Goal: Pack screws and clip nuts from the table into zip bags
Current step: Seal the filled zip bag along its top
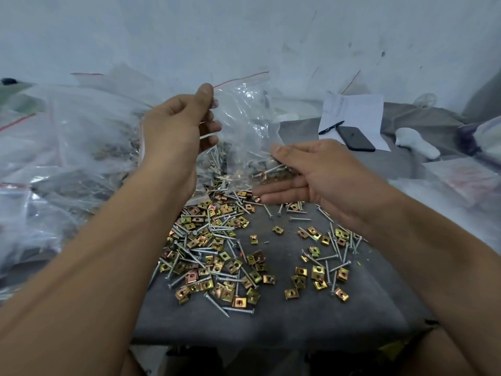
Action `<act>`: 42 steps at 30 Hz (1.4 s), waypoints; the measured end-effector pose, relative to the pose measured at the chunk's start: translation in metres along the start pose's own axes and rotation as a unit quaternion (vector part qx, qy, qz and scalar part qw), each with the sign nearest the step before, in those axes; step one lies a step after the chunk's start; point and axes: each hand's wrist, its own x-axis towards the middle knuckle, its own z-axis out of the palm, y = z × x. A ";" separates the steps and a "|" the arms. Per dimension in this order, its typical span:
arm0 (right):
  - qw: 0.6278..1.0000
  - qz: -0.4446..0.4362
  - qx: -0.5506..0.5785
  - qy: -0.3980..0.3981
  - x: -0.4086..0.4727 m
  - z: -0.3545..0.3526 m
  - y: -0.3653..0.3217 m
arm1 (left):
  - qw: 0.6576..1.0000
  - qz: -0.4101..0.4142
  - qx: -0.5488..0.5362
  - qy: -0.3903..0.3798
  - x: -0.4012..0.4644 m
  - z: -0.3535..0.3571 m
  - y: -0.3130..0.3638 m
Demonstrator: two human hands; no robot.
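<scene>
A clear zip bag [244,118] with a red strip along its top hangs above the table, and my left hand [179,123] pinches its upper left corner. My right hand [306,169] grips the bag's lower end, thumb on top and fingers underneath, where screws and clip nuts [273,172] lie inside. Loose silver screws [206,251] and brass-coloured clip nuts [225,267] are spread over the grey table [271,321] below both hands. A smaller scatter of screws and nuts [325,261] lies to the right.
Filled zip bags [67,147] are heaped at the left and back. At the back right lie a paper sheet [357,112], a pen [330,127] and a black phone [355,138]. A white object [414,143] and more plastic bags [469,180] are at the far right.
</scene>
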 end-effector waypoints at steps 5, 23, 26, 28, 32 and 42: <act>0.965 -0.004 -0.224 0.137 0.008 -0.014 0.007 | 0.990 0.073 0.110 -0.048 -0.010 0.008 0.000; 0.929 -0.268 -0.198 0.160 0.015 -0.034 -0.004 | 0.959 0.159 0.175 -0.155 -0.014 0.013 -0.006; 0.928 -0.279 -0.186 0.162 0.015 -0.034 -0.005 | 0.966 0.144 0.140 -0.162 -0.014 0.014 -0.007; 0.927 -0.281 -0.193 0.158 0.014 -0.037 -0.005 | 0.970 0.133 0.118 -0.165 -0.014 0.015 -0.007; 0.932 -0.282 -0.174 0.144 0.015 -0.038 -0.006 | 0.975 0.111 0.088 -0.172 -0.015 0.015 -0.006; 0.959 -0.250 -0.056 0.120 0.016 -0.046 -0.004 | 0.984 0.065 0.072 -0.150 -0.014 0.012 -0.007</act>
